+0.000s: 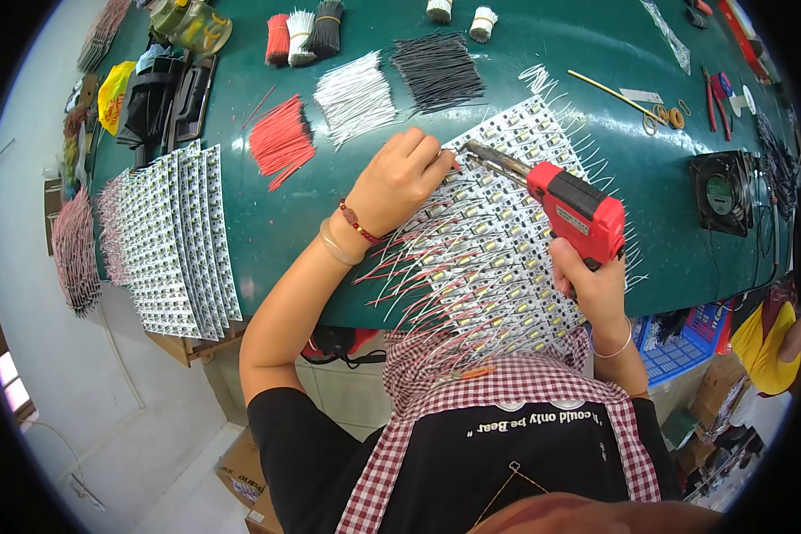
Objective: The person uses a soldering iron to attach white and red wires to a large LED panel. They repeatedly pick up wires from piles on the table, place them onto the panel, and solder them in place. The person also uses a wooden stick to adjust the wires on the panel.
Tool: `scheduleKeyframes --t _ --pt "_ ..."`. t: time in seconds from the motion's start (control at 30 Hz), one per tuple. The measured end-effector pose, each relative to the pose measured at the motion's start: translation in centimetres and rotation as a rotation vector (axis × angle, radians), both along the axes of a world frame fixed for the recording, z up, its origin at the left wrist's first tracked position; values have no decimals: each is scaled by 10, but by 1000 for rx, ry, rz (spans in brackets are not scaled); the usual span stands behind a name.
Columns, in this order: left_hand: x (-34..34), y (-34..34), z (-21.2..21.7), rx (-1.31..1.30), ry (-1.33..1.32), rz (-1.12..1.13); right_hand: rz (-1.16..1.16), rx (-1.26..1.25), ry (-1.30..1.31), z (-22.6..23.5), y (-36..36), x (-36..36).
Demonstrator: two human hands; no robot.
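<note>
My right hand [592, 280] grips a red and black soldering gun [578, 209]. The gun's long metal nose points left, and its tip is at the upper left edge of a white circuit board panel [507, 222]. My left hand [400, 178] is closed in a pinch beside that tip, with a bit of red wire showing at its fingertips. The panel carries rows of small yellowish parts, and many thin red and white wires stick out along its sides. Its near end rests against my checked apron [525, 369].
Beyond my left hand lie piles of red wires [280, 138], white wires [356, 96] and black wires [438, 71]. Stacked panels [173, 240] stand at the left. A small black fan [723, 194] and red-handled pliers [719, 102] are on the right.
</note>
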State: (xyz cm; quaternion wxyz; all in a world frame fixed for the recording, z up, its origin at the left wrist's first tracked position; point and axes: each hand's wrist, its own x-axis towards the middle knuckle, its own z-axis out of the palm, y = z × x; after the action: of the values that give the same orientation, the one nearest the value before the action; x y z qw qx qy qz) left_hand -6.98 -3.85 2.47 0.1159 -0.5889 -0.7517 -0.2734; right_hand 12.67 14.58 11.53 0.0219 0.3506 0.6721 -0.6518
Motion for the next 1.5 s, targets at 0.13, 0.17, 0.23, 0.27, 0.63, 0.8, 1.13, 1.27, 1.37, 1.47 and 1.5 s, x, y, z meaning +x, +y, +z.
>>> scheduleKeyframes --t 0.13,0.17,0.23,0.27,0.63,0.8,1.13,1.27,1.37,1.47,1.5 --pt "0 1 1 5 7 -2 -29 -25 35 5 0 -1" --pt "-1 1 1 -2 4 -6 -25 -30 34 5 1 0" --pt "1 0 -1 -7 3 -19 -21 -32 37 3 2 4" --pt "-1 0 2 -24 5 -26 -16 -34 19 2 3 3" --pt "6 -2 7 -23 37 6 -27 -88 97 8 4 2" --pt "6 -2 4 -16 39 15 -17 -63 111 6 4 4" --pt "6 -3 -4 42 37 19 -4 -34 109 -3 -3 3" --pt "6 -4 -2 35 15 24 7 -24 96 -4 -2 3" --pt "7 -6 0 27 2 24 22 15 76 -4 -4 2" --pt "7 -5 -1 18 14 30 50 74 61 -2 -8 0" --pt "8 -5 -3 15 18 35 58 82 54 -2 -7 1"
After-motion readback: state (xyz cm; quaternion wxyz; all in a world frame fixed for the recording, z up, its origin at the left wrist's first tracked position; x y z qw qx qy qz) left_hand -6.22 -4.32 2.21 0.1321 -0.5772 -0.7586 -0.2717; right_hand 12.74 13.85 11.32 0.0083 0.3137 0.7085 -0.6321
